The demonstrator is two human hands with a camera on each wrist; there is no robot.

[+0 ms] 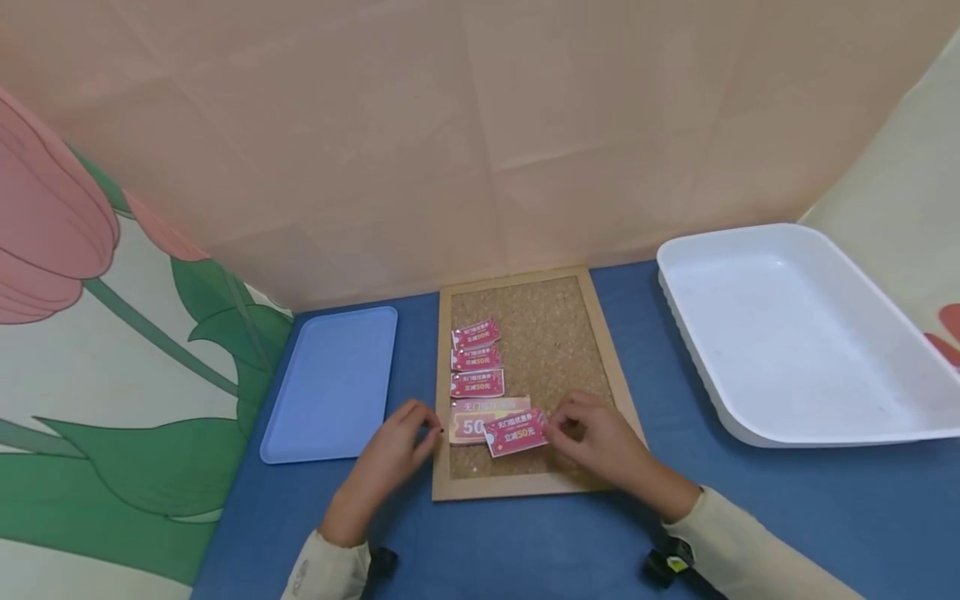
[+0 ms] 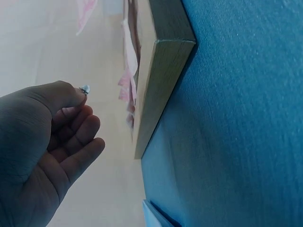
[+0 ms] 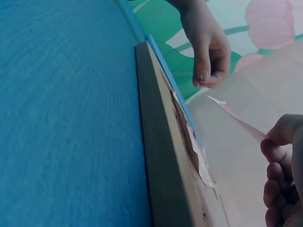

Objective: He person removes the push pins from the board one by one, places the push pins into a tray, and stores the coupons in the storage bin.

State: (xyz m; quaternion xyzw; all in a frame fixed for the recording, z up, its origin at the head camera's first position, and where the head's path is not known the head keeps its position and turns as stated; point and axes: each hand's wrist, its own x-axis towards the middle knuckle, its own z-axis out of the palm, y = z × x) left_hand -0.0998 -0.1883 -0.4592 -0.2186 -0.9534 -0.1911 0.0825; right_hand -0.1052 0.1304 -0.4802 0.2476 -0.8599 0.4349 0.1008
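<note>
In the lower middle of the head view, the person's right hand [image 1: 600, 435] pinches a pink coupon [image 1: 516, 433] by its right edge, holding it over the lower left of the cork board [image 1: 558, 354]; from the right wrist I can see the coupon is raised and tilted, apart from the board. The left hand [image 1: 390, 448], just left of the frame's edge, pinches a tiny silvery tack [image 2: 85, 89] between thumb and finger. Behind the held coupon lies a larger pale coupon [image 1: 467, 429], partly covered, and above it three small coupons [image 1: 477, 358] run up the board's left side. A blue tray [image 1: 330, 383] sits at centre left, a white tub [image 1: 810, 333] at right, all on a blue cloth [image 1: 510, 550].
</note>
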